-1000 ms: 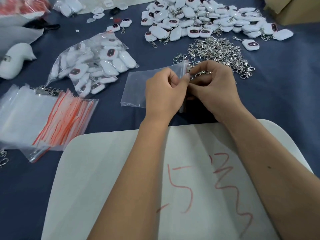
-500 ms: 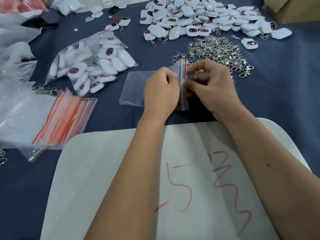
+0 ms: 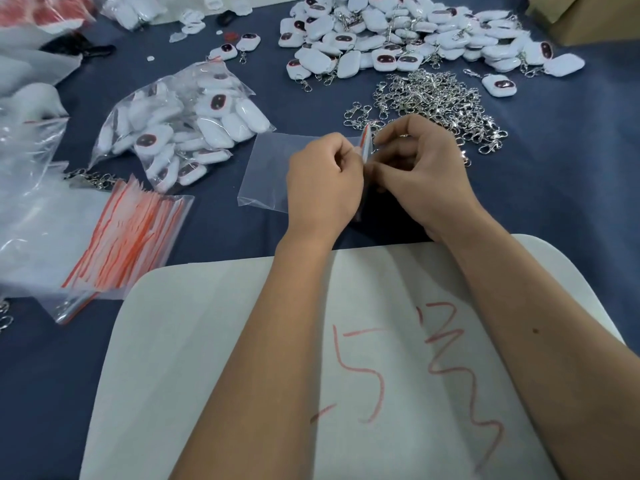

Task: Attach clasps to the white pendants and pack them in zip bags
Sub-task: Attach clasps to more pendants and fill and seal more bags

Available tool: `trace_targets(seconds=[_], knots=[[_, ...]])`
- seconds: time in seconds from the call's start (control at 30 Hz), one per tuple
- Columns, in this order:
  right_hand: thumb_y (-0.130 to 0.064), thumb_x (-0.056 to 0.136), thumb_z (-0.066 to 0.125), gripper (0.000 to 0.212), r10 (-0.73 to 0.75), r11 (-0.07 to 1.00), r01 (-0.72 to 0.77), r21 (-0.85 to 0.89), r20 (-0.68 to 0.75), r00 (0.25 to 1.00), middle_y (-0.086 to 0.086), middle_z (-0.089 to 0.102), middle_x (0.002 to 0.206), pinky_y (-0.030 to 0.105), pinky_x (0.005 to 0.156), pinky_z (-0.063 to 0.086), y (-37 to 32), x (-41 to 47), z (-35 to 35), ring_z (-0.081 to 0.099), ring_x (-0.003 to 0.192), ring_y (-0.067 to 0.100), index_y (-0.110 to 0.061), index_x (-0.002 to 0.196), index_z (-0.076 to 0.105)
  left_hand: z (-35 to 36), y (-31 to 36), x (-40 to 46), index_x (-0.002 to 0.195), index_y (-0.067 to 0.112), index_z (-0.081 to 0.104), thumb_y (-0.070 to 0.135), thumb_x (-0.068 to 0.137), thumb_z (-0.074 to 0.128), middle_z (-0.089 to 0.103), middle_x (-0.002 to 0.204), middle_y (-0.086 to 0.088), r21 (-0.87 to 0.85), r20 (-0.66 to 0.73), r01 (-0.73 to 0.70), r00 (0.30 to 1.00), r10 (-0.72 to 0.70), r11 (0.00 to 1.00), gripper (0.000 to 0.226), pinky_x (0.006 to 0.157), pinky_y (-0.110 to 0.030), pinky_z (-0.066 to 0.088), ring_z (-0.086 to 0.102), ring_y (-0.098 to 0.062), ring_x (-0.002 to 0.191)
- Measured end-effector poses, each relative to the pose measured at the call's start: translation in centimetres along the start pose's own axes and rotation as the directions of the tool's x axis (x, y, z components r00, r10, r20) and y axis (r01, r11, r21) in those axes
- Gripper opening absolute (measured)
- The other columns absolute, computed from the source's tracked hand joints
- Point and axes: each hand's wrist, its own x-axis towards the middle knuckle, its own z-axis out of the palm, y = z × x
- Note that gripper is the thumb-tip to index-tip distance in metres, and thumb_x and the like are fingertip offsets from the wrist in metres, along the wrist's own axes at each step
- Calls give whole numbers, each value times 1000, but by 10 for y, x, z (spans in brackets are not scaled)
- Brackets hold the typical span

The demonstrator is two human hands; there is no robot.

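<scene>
Blue tablecloth (image 3: 571,188): both hands' fingers (image 3: 349,157) pinch zip bag (image 3: 273,168) mouth edge.

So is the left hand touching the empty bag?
Touching. The head view shows the left hand pinching the red-striped top edge of the clear bag, with the right hand pinching it from the other side.

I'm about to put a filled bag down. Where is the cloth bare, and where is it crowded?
Bare cloth lies right of the clasp pile, beyond the right hand. A smaller patch sits between the empty-bag stack and the left hand. The far edge is crowded with pendants.
</scene>
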Motion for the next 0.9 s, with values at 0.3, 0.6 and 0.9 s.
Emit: trace_targets(seconds=[0.3,0.6,0.9], knots=[[-23,90,72,10,-10,993,-2,-118,-100,995,-2,72,76,36,64,55,3,6,4,64,65,13,-20,92,63,4,-2,-1,73,5,58,16,98,60,63,66,-1,-115,-11,-72,997,71,991,27,62,-27,46,58,-17,66],[-24,102,63,37,-48,990,47,-136,-9,999,4,52,62,28,55,35,-1,4,3,41,58,8,3,76,63,1,0,3,74,5,54,13,98,55,63,71,-24,-248,97,68,994,-45,966,26,50,-37,46,57,-32,54],[-20,98,64,34,-52,989,35,-141,-120,991,13,67,63,40,57,49,1,4,1,60,57,27,2,72,65,-20,-9,9,65,14,49,21,77,56,52,63,-9,-320,-5,118,992,-126,940,16,60,-43,41,46,-24,61]])
